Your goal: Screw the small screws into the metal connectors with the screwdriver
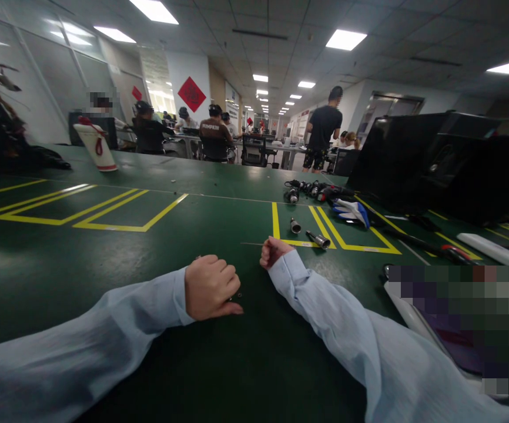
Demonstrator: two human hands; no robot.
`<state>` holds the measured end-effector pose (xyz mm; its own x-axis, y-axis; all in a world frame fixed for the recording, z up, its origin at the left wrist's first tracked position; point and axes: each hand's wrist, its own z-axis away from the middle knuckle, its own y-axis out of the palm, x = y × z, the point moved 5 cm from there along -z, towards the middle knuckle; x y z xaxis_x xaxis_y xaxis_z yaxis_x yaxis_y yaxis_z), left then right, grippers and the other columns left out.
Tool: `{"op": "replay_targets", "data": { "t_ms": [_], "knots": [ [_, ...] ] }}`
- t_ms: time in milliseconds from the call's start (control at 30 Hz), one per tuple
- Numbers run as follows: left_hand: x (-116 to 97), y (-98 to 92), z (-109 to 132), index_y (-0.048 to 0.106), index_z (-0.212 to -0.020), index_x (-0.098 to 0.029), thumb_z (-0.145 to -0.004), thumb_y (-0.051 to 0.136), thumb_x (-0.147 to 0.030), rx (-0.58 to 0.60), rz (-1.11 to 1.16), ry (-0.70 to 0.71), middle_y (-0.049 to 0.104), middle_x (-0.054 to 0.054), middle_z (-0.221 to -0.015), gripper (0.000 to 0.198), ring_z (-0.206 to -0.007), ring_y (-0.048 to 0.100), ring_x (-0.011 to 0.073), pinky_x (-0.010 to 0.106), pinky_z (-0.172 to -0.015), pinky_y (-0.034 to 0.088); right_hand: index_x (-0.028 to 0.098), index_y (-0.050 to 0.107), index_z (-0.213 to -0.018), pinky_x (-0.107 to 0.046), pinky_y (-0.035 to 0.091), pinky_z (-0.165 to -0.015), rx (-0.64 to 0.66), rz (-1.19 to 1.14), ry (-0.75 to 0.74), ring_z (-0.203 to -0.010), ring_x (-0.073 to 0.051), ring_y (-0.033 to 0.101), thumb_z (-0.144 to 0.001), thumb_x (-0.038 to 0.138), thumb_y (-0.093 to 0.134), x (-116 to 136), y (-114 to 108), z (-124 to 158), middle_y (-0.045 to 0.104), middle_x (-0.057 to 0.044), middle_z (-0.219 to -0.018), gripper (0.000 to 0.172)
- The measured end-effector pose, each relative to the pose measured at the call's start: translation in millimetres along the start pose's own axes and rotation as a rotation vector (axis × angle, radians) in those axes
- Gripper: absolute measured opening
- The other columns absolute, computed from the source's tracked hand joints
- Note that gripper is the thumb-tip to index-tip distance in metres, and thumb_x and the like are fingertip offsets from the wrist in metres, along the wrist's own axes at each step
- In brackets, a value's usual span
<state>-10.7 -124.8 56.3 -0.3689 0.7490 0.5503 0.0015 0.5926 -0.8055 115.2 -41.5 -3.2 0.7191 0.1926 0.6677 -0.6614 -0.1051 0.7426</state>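
Note:
My left hand (214, 288) is closed, back of the hand up, low over the green table (210, 370). A small dark bit shows by its thumb; what the curled fingers hold, if anything, is hidden. Just to the right and a little farther away, my right hand (276, 252) pinches one end of a thin, straight rod (252, 244), like a wire or needle. The rod points left, above the far side of my left hand, apart from it. Beyond my right hand lie a short metal socket-like piece (295, 225) and a longer one with a shank (318, 239).
Yellow tape outlines (117, 227) mark the table. A cluster of dark metal parts (294, 195) and a blue-and-white glove (352, 212) lie farther back. Black boxes (395, 150) stand at right, above a blurred flat device (448, 329). A white cup (98, 147) leans back left.

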Motion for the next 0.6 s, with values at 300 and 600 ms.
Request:
{"op": "replay_targets", "data": {
  "t_ms": [300,600],
  "knots": [
    [2.1,12.8,14.7,0.055,-0.073,-0.016,-0.072,0.046,-0.032,0.074,0.08,0.076,0.054,0.006,-0.068,0.019,-0.059,0.045,0.0169,0.032,-0.054,0.029,0.014,0.061,-0.068,-0.017,0.039,-0.036,-0.111,0.297,-0.173,-0.037,-0.006,0.048,-0.057,0.039,0.07,0.5,-3.1,8.7,0.063,0.0,-0.051,0.029],
    [29.2,32.7,22.2,0.051,-0.075,-0.015,-0.079,0.033,-0.027,0.0,0.487,-0.254,0.051,0.005,-0.069,0.022,-0.062,0.045,0.0154,0.029,-0.059,0.034,0.016,0.049,-0.053,-0.018,0.026,-0.03,-0.087,0.509,-0.264,-0.024,-0.004,0.034,-0.061,0.051,0.061,2.2,16.9,35.3,0.043,0.007,-0.028,0.038]
  ]
}}
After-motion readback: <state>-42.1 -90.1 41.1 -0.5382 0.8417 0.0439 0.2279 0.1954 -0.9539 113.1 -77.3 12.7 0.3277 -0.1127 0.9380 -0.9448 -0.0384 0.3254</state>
